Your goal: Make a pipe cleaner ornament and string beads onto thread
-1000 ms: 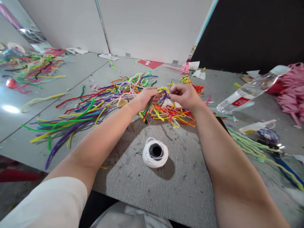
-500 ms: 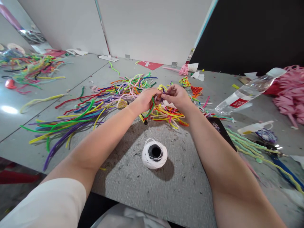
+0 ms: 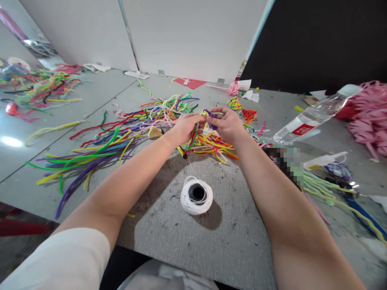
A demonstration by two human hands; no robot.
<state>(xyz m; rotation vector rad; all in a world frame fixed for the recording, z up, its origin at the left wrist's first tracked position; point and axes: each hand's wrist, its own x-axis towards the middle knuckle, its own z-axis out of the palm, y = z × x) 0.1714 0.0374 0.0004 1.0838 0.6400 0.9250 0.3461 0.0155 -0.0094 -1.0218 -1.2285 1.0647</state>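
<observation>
My left hand and my right hand work close together above the table, their fingers pinched on a small piece of yellow and purple pipe cleaners. A green and red pipe cleaner hangs below my left fingers. Thin white string runs from near my left hand down to a white string spool, which stands on the grey tabletop between my forearms. Loose orange, yellow and pink pipe cleaners lie beneath the hands. My fingers partly hide the held piece.
Many coloured pipe cleaners spread to the left and behind my hands. On the right are a tilted clear bottle, a small glue bottle and pink ribbon-like strips. A white panel borders the table's far side.
My right fingers have shifted slightly around the held piece, and more of its purple pipe cleaner shows between the hands. The string spool stays in place.
</observation>
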